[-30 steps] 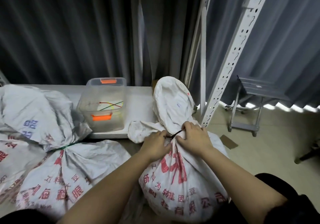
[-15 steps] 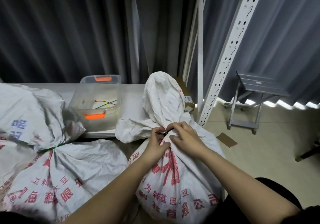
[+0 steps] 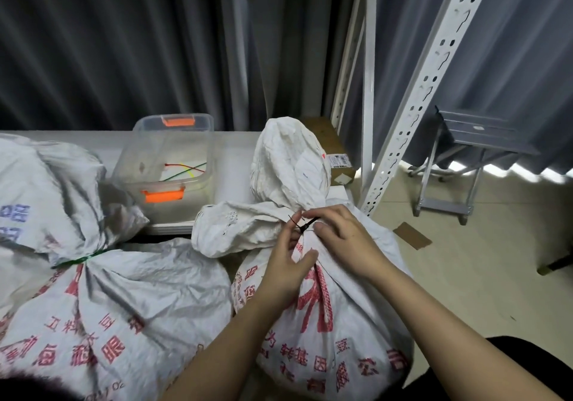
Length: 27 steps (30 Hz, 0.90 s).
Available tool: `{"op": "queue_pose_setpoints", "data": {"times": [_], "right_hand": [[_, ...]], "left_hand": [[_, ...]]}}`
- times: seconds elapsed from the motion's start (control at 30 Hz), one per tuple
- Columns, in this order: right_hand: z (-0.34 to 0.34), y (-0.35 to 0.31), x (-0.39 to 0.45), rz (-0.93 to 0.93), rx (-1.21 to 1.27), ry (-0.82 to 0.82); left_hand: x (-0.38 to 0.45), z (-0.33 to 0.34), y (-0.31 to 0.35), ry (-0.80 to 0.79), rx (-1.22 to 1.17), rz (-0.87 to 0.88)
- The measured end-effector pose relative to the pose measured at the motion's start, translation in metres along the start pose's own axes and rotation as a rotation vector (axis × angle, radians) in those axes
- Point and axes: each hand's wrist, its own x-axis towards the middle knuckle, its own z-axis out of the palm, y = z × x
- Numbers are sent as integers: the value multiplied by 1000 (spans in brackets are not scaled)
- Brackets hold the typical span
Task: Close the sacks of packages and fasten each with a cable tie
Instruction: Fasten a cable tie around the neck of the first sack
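Note:
A white woven sack (image 3: 328,332) with red print stands in front of me, its top gathered into a neck. A black cable tie (image 3: 302,225) runs around that neck, its tail sticking up to the right. My left hand (image 3: 286,264) pinches the tie's head with its fingertips. My right hand (image 3: 344,239) rests on the sack just right of the neck, its fingers at the tie's tail. A second sack (image 3: 124,314) lies to the left, closed with a green tie (image 3: 77,259).
A clear plastic box (image 3: 169,168) with orange clips holds a few coloured cable ties on the low white shelf (image 3: 232,165). A white perforated rack post (image 3: 415,103) rises at right. A grey step stool (image 3: 465,155) stands on the tiled floor beyond.
Both hands loosened their grasp on the sack's neck. The black tie's tail now shows between the fingertips. The camera shifted so the sacks sit slightly further left.

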Motion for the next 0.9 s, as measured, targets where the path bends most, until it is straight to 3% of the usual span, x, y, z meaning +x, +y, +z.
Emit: {"op": "queue_pose_setpoints", "data": {"times": [0.1, 0.2, 0.33, 0.9], "right_hand": [[-2, -4, 4, -21, -121, 26], [-2, -10, 7, -170, -271, 119], [-6, -14, 10, -275, -421, 98], [-16, -34, 3, -54, -696, -5]], "left_hand": [[1, 2, -1, 34, 68, 44], [3, 0, 0, 47, 133, 113], [3, -4, 3, 42, 176, 156], [2, 1, 0, 97, 262, 69]]}}
